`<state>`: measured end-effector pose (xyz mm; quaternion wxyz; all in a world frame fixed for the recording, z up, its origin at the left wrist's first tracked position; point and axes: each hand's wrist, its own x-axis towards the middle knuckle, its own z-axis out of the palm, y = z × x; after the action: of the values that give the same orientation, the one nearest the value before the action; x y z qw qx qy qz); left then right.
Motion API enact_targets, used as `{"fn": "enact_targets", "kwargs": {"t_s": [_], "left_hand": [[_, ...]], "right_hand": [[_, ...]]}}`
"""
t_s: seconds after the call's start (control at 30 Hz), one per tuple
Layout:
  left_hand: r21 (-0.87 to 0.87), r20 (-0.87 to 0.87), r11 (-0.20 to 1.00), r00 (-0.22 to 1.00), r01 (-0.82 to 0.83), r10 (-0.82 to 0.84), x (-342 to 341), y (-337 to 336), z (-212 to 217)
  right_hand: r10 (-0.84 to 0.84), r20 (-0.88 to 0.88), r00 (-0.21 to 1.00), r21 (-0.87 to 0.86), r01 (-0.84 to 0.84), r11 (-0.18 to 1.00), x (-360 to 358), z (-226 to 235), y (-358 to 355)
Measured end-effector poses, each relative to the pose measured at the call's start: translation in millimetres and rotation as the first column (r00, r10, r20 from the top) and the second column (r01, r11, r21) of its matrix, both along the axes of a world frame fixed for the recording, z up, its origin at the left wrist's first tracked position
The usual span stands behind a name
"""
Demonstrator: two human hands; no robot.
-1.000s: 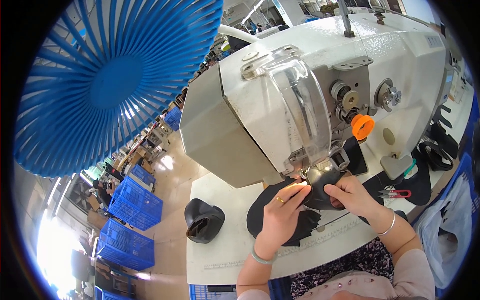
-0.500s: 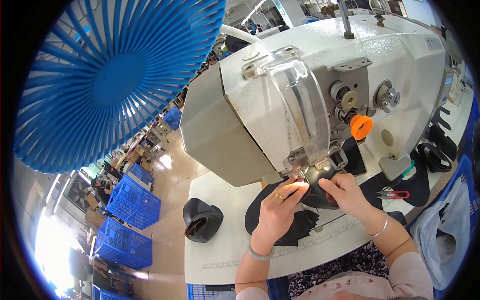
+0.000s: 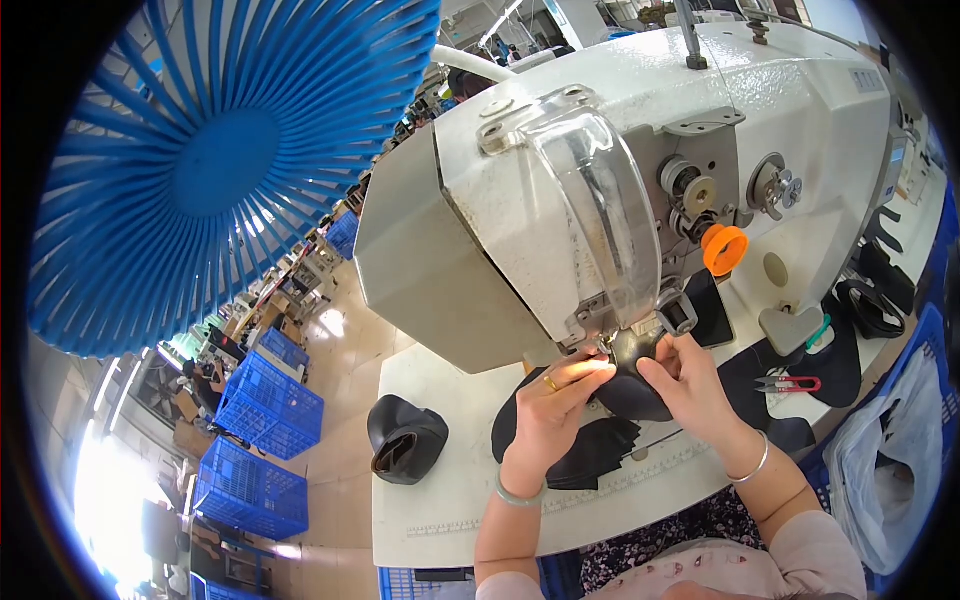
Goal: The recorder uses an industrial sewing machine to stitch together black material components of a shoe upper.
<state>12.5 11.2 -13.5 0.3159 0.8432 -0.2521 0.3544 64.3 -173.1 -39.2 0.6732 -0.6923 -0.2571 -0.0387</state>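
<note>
A black leather piece [image 3: 632, 392], which looks like a shoe upper, lies under the needle area of a white sewing machine [image 3: 500, 235]. My left hand [image 3: 552, 400] presses its closed fingers on the leather's left edge beside the lit needle; the fingertips are partly lost in glare. On the other side, my right hand [image 3: 695, 390] pinches the leather between thumb and bent fingers. Dark flat pieces [image 3: 597, 455] lie on the white table [image 3: 430, 520] beneath my hands. A finished-looking black leather upper [image 3: 408, 440] stands apart at the table's left.
A blue fan [image 3: 225, 160] fills the upper left. Red-handled thread snips [image 3: 788, 384] lie on dark material at the right, near more black pieces [image 3: 870, 310]. Beside the table's right edge is a blue crate with a clear plastic bag [image 3: 885, 500]. Blue crates [image 3: 250, 485] stand on the floor.
The leather has turned slightly under the needle, showing more of its rounded lower part. My right hand has shifted a little, its fingers more bent; my left hand stays nearly in place.
</note>
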Motion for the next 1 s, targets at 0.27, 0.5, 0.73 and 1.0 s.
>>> {"fn": "enact_targets", "kwargs": {"t_s": [0.27, 0.5, 0.73, 1.0], "left_hand": [[0.09, 0.074, 0.996, 0.997, -0.016, 0.009, 4.6, 3.2, 4.0], [0.142, 0.124, 0.986, 0.99, -0.088, 0.071, 3.1, 0.3, 3.5], [-0.093, -0.073, 0.992, 0.994, -0.083, 0.077, 3.9, -1.2, -1.7], [0.073, 0.054, 0.991, 0.993, -0.114, 0.11, -2.7, -10.5, 6.1]], "right_hand": [[-0.062, -0.004, 0.998, 0.032, 0.062, 0.998, -4.0, 1.6, 11.6], [-0.04, -0.062, 0.997, -0.024, 0.038, 0.999, 1.9, 8.0, 8.0], [-0.07, -0.031, 0.997, -0.095, 0.067, 0.993, -4.2, 16.0, -1.2], [0.04, 0.02, 0.999, -0.082, -0.038, 0.996, 6.3, 12.9, -2.9]]}}
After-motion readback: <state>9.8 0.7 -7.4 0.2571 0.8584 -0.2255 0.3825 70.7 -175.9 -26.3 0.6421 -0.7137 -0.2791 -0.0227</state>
